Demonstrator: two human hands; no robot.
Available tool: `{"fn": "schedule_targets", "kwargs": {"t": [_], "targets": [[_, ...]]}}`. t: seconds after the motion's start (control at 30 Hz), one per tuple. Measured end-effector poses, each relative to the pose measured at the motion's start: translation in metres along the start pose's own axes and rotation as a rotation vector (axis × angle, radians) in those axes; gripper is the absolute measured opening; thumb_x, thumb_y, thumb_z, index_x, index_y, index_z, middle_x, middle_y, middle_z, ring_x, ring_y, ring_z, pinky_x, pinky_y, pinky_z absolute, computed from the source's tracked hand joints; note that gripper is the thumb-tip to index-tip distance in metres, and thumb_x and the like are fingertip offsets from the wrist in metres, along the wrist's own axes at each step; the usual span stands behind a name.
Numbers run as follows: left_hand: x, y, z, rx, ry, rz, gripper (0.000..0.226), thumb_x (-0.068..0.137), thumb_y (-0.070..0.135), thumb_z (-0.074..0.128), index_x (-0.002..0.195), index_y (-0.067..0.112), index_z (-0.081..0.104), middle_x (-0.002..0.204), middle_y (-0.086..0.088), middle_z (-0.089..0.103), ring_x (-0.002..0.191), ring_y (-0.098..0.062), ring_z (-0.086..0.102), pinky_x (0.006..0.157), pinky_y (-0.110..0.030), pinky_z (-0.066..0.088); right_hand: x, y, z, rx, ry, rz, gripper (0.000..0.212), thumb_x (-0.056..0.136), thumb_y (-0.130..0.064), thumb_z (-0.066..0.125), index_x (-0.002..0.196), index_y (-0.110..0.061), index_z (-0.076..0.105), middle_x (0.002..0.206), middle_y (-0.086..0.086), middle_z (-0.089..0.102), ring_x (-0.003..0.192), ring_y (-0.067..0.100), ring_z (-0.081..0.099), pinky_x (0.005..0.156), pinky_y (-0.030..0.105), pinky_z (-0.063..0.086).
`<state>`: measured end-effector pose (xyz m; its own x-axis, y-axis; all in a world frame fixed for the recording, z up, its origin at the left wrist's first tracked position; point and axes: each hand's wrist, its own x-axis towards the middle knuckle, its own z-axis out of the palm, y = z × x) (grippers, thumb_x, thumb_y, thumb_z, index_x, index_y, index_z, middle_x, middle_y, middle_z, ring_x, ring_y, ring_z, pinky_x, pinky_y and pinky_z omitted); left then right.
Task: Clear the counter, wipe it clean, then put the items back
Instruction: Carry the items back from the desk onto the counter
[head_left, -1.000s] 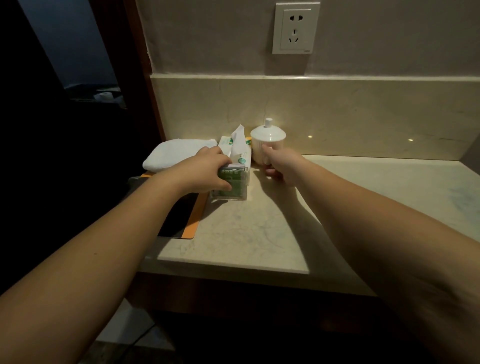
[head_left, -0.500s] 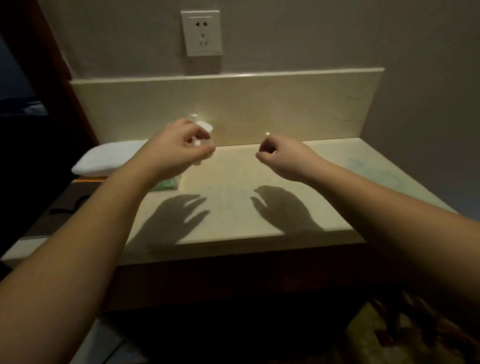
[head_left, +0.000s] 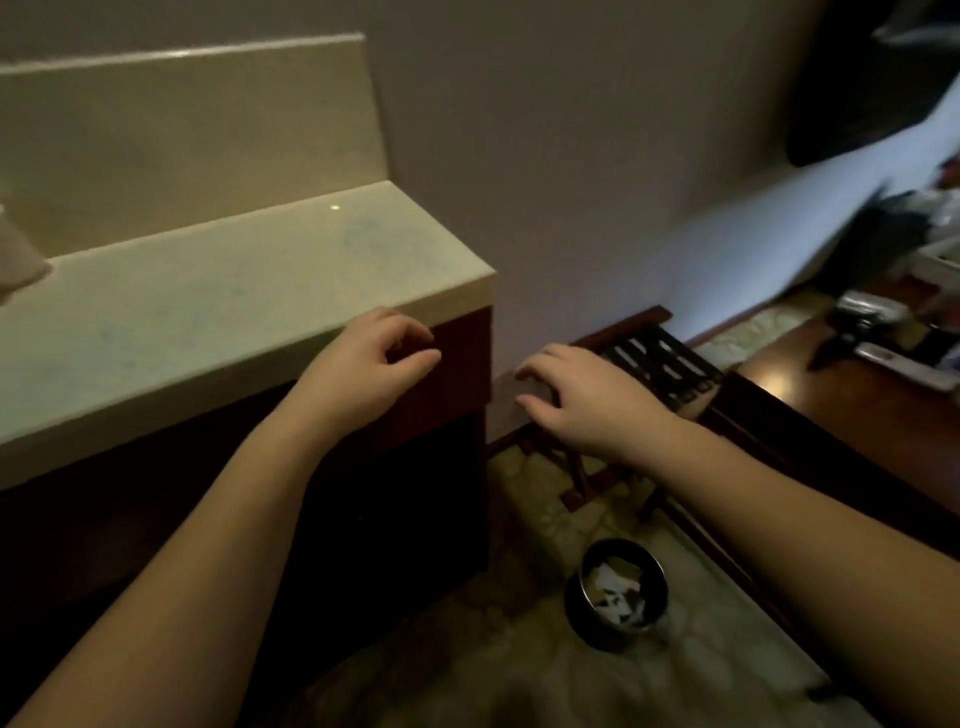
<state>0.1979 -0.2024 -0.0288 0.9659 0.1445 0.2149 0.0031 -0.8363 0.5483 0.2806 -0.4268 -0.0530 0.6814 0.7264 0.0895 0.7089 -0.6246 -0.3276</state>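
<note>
Swung view rt off items to counter (head_left: 197, 312) end. Let go tissue box + cup; both out of frame. L hand (head_left: 363, 374) & R hand (head_left: 576, 400) loosely curled, empty. Put-back looked done.

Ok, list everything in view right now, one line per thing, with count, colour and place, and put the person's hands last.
counter: one, pale cream stone top over a dark wood base, left half of the view.
backsplash: one, cream, upright along the back of the counter.
pale object: one, whitish, cut off at the left edge on the counter; cannot tell what it is.
bin: one, black, on the floor, holding white scraps.
folding rack: one, dark wood with black straps, against the wall right of the counter.
wooden table: one, reddish brown, far right, with blurred clutter on it.
left hand: one, at the counter's front right corner, fingers loosely curled, holding nothing.
right hand: one, in front of the rack, fingers loosely curled, holding nothing.
</note>
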Motion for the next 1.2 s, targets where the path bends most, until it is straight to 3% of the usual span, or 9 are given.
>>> {"fn": "schedule_targets", "kwargs": {"t": [0.2,0.37,0.53,0.77,0.97,1.2], "targets": [[0.007,0.059,0.120,0.014,-0.271,0.002,0.025,0.093,0.041,0.059,0.113,0.027,0.063,0.108,0.016,0.049,0.101,-0.005,0.051,0.075,-0.017,0.037,-0.109,0.094,0.033,0.006,-0.022,0.258,0.037,0.094,-0.039,0.050,0.127,-0.022,0.055,0.125,-0.004,0.053,0.114,0.014,0.051,0.094,0.033,0.047],[0.008,0.094,0.203,0.024,-0.494,0.057,0.031,0.095,0.042,0.055,0.120,0.025,0.061,0.113,0.014,0.047,0.110,-0.007,0.047,0.090,-0.024,0.042,-0.187,0.147,0.062,0.038,-0.080,0.517,0.038,0.095,-0.039,0.047,0.130,-0.023,0.052,0.127,-0.004,0.052,0.119,0.016,0.048,0.097,0.032,0.043],[0.017,0.127,0.274,0.032,-0.664,0.148,0.034,0.096,0.040,0.053,0.124,0.022,0.060,0.115,0.013,0.045,0.111,-0.008,0.047,0.090,-0.023,0.041,-0.240,0.188,0.080,0.107,-0.101,0.738,0.037,0.096,-0.039,0.046,0.130,-0.024,0.051,0.126,-0.003,0.052,0.117,0.016,0.048,0.097,0.032,0.042],[0.059,0.161,0.363,0.045,-0.767,0.251,0.032,0.096,0.036,0.055,0.123,0.020,0.061,0.120,0.008,0.050,0.116,-0.011,0.048,0.100,-0.030,0.043,-0.274,0.250,0.088,0.161,-0.089,0.952,0.035,0.096,-0.038,0.045,0.128,-0.026,0.053,0.127,-0.005,0.053,0.114,0.014,0.052,0.095,0.031,0.045],[0.127,0.191,0.422,0.053,-0.794,0.285,0.030,0.094,0.037,0.055,0.121,0.025,0.061,0.118,0.012,0.050,0.109,-0.008,0.051,0.093,-0.032,0.049,-0.274,0.321,0.072,0.186,-0.065,1.125,0.033,0.096,-0.037,0.047,0.127,-0.026,0.054,0.121,-0.006,0.054,0.108,0.012,0.054,0.092,0.025,0.045],[0.221,0.247,0.471,0.058,-0.787,0.346,0.028,0.095,0.033,0.055,0.120,0.024,0.061,0.121,0.007,0.051,0.106,-0.010,0.052,0.091,-0.031,0.050,-0.261,0.400,0.036,0.240,-0.014,1.268,0.035,0.099,-0.033,0.043,0.130,-0.020,0.052,0.130,0.000,0.050,0.114,0.016,0.051,0.095,0.031,0.045]]}}
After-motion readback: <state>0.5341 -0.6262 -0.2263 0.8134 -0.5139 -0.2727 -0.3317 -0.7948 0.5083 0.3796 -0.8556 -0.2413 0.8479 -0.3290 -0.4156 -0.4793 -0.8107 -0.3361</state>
